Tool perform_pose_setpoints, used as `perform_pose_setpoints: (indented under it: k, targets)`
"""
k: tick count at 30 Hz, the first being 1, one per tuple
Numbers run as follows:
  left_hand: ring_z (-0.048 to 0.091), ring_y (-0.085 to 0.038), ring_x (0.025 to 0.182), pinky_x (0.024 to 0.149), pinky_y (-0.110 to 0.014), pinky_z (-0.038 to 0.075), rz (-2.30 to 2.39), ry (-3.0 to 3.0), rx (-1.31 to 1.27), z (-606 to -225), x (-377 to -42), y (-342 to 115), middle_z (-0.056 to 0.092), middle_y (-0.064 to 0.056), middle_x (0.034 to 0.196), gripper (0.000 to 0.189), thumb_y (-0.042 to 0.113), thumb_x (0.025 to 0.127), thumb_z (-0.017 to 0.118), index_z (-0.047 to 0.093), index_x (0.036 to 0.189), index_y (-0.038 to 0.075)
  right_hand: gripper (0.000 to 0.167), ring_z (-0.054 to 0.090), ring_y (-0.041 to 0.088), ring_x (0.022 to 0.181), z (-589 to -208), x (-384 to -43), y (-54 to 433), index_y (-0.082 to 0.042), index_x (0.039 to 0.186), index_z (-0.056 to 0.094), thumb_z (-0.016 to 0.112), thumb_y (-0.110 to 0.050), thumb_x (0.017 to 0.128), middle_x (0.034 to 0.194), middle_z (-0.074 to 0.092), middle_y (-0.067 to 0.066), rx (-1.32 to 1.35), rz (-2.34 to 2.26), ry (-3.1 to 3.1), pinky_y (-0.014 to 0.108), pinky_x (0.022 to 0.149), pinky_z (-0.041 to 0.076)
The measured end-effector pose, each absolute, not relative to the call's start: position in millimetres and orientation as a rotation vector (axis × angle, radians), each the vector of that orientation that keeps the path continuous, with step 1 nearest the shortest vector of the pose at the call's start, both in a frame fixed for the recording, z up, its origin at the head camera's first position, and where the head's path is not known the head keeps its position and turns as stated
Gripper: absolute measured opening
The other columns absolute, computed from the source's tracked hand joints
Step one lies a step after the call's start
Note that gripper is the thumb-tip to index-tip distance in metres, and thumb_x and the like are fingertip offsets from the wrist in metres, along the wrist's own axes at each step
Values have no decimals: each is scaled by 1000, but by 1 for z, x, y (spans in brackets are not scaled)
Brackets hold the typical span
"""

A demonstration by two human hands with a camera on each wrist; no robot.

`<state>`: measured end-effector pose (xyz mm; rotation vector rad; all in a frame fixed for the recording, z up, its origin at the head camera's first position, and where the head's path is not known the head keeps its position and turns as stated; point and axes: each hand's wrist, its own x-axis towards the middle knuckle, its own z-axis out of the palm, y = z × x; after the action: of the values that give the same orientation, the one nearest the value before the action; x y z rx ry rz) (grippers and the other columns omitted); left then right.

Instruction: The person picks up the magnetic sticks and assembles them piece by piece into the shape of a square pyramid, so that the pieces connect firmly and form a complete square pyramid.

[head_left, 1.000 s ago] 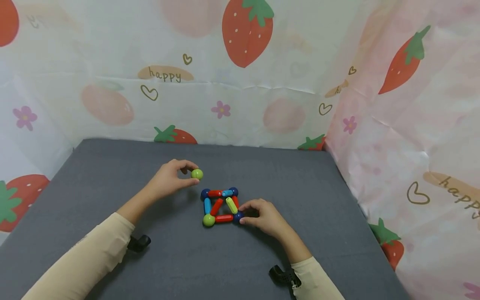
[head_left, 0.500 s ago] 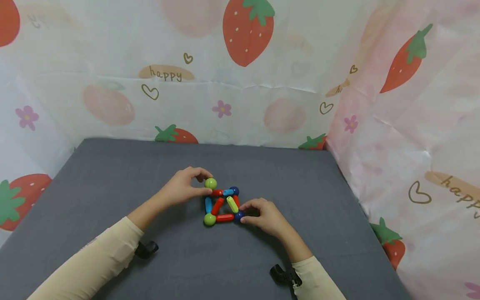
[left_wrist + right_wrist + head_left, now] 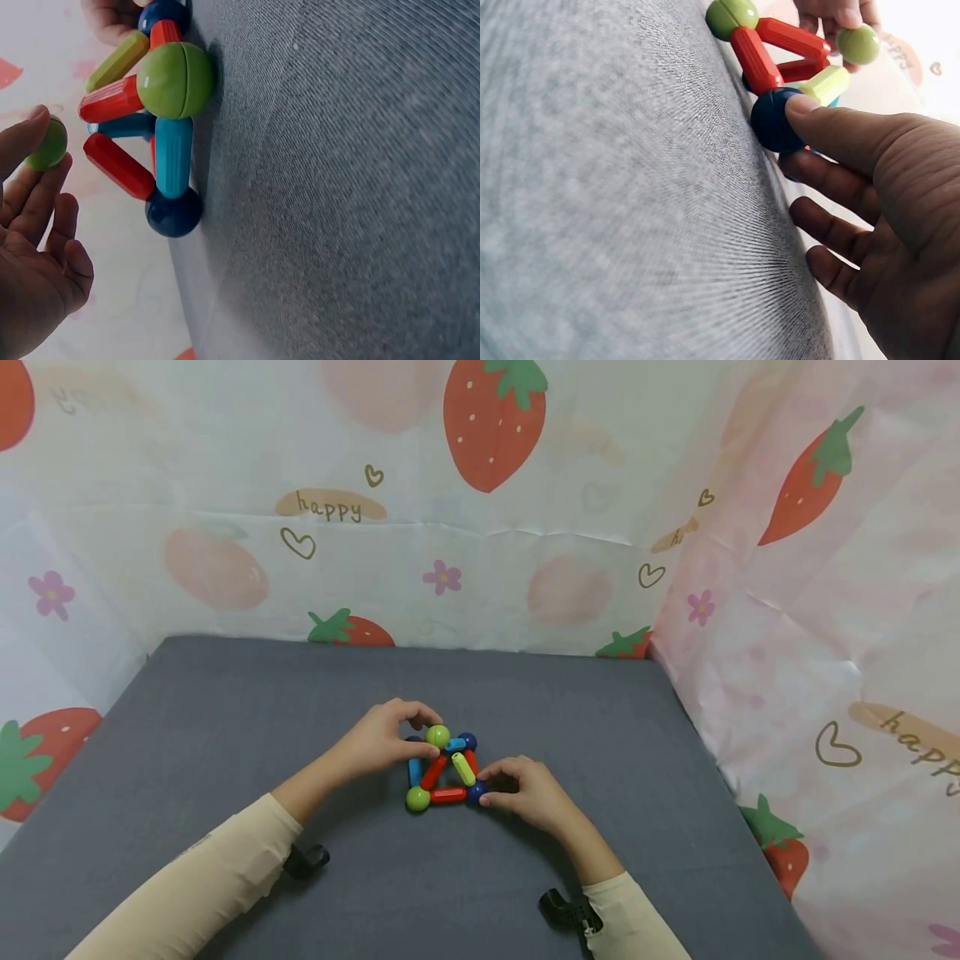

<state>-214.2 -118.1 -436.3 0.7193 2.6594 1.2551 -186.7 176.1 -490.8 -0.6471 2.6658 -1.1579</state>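
Note:
A frame of coloured rods and balls stands on the grey cloth. Its base has a green ball (image 3: 175, 80) at one corner and dark blue balls (image 3: 174, 212) at others, joined by red and blue rods (image 3: 174, 157). Red rods (image 3: 120, 166), a blue rod and a yellow-green rod (image 3: 463, 768) slant up from the corners. My left hand (image 3: 386, 737) pinches a loose green ball (image 3: 438, 737) between thumb and fingers, just above the slanting rods and apart from them in the left wrist view. With thumb and forefinger, my right hand (image 3: 531, 791) pinches the near right dark blue ball (image 3: 776, 120).
Grey cloth (image 3: 615, 735) covers the table around the frame. Behind and at the sides hang sheets (image 3: 420, 460) printed with strawberries. A black wrist device (image 3: 306, 862) sits under the left sleeve, another black wrist device (image 3: 564, 910) by the right one.
My left hand has carried the green ball right and nearer, from left of the frame to over its slanting rods. The right hand has stayed on the dark blue ball.

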Motion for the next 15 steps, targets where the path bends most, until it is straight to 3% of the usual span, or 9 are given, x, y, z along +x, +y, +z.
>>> perform_pose_setpoints:
  k: [15]
  targets:
    - [55, -25, 107, 88, -41, 47, 1192, 2654, 710, -441, -215, -105, 65, 7, 110, 30, 32, 88, 84, 74, 115, 30, 25, 60, 12, 104, -492, -187, 177, -28, 111, 76, 84, -30, 87, 108, 70, -13, -646, -1151, 2677, 40, 95, 49]
